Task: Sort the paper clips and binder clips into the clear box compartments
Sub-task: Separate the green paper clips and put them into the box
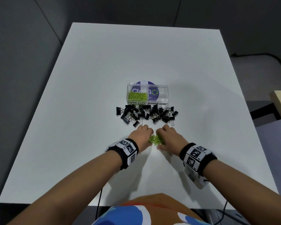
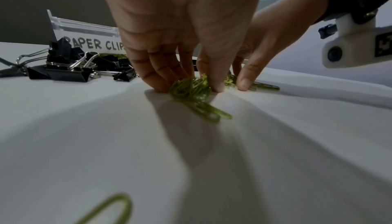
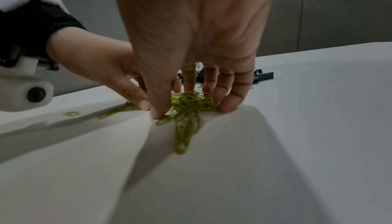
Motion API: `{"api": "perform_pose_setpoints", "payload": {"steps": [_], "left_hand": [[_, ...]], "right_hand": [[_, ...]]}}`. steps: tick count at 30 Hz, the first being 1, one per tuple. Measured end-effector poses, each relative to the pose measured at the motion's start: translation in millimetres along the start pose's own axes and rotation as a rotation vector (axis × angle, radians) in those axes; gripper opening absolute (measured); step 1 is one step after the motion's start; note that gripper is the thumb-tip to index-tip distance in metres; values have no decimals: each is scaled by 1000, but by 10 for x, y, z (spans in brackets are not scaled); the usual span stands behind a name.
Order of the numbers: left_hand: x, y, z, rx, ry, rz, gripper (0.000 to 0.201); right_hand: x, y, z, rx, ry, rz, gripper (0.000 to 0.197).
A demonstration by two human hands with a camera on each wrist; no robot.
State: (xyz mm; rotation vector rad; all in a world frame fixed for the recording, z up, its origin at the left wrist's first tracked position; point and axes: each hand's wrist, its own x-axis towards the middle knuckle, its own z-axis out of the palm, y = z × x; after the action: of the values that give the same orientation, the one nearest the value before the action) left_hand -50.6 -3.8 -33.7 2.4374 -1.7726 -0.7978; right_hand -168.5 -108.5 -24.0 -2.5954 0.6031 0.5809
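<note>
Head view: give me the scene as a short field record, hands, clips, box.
left hand: fingertips down on the table, gathering green paper clips
right hand: same, gathering from the other side
paper clip pile: on the table between both hands, a few strays beside it
binder clips: black, loose heap in front of the box, none sorted yet
clear box: two compartments, labelled PAPER CLIPS and BINDER CLIPS
paper clip compartment: holds green clips
binder clip compartment: no clips visible
table: white

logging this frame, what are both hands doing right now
Left hand: fingers and thumb pinch the green paper clips on the table.
Right hand: fingers and thumb curled round the same clips.
</note>
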Motion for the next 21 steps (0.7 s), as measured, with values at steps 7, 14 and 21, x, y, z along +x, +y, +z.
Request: {"api": "perform_pose_setpoints", "payload": {"steps": [7,14,21], "left_hand": [[38,-37,-5,10,-55,41,34],[53,-66,14,-10,-75,45,33],[92,-90,7,-40,-89,31,32]], "right_hand": [[44,-20,46,60,27,-25,20],[79,-77,-23,-23,-11,-40,19],[91,-24,-34,-9,9,-93,15]]}}
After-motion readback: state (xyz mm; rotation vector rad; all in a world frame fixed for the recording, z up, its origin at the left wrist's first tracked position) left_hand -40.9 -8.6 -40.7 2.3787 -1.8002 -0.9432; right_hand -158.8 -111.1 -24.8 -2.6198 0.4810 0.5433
